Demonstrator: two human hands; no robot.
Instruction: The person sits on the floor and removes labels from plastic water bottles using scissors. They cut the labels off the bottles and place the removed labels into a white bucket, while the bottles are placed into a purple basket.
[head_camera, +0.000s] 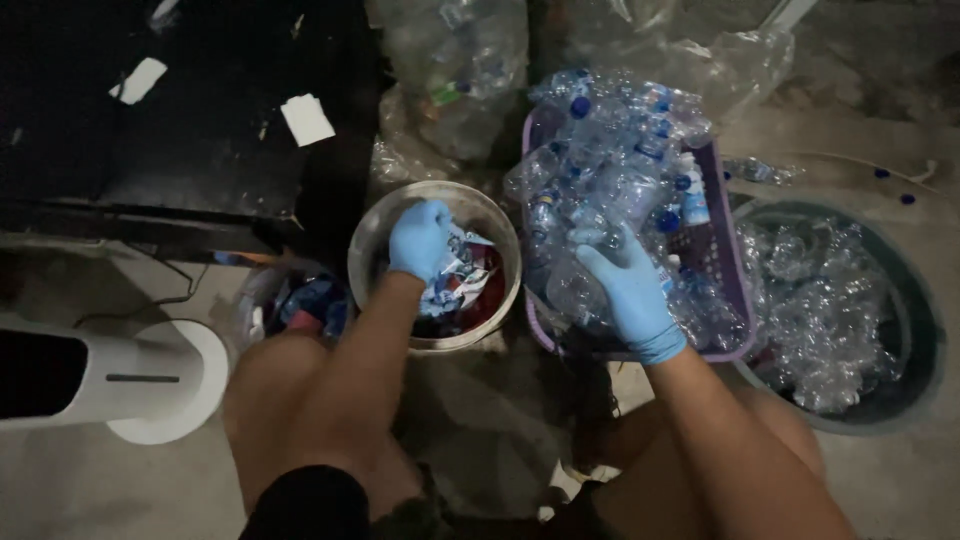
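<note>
Both my hands wear blue gloves. My left hand reaches down into a round metal bowl full of torn plastic labels, its fingers curled among them. My right hand rests in a purple plastic basket heaped with clear plastic bottles, many with blue caps, and its fingers close around one clear bottle at the basket's near left side.
A large dark round tub of crushed clear plastic stands at the right. A small container with coloured bits sits left of the bowl. Clear bags of bottles lean behind. A white fan base lies at left, a dark cabinet beyond.
</note>
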